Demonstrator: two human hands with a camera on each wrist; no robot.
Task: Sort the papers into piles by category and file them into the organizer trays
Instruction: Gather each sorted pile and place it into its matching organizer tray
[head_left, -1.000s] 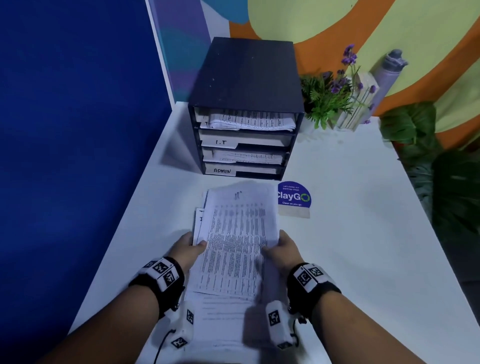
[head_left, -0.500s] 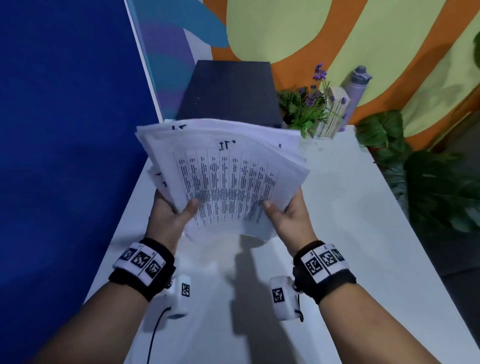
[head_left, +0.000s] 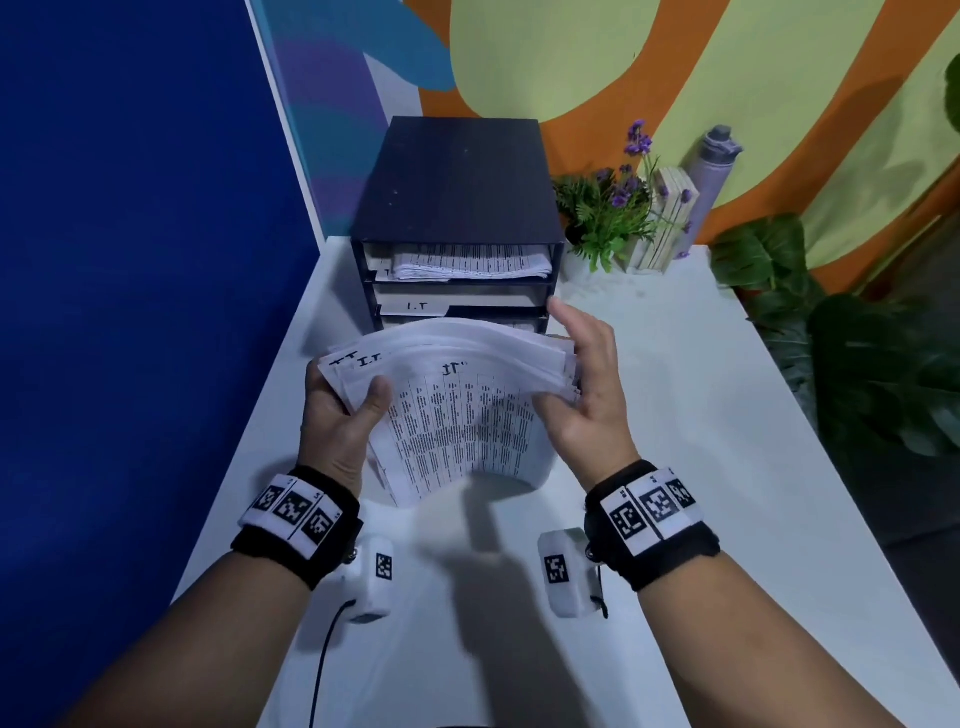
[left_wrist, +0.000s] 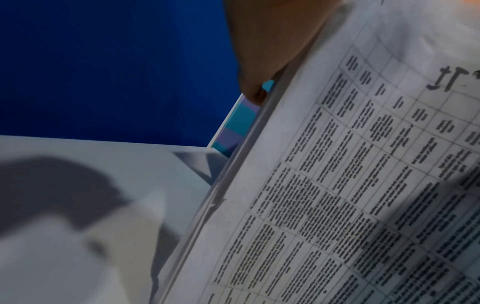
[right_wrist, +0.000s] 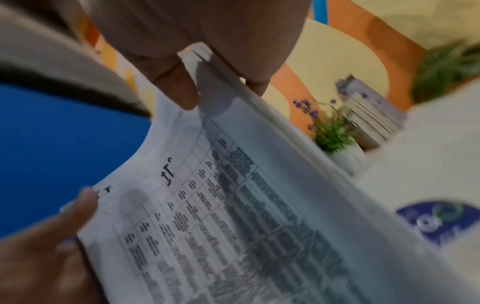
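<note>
Stack of papers (head_left: 457, 410) held between both hands, left hand (head_left: 343, 415) gripping, right hand (head_left: 587, 400) seemingly pinching its edge.

Both hands, left (head_left: 340, 415) and right (head_left: 589, 395), hold a paper stack (head_left: 457, 410) before the organizer (head_left: 457, 208).

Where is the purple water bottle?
In the head view the water bottle stands at the table's far right, against the wall, just behind the wooden planter with purple flowers.
</note>
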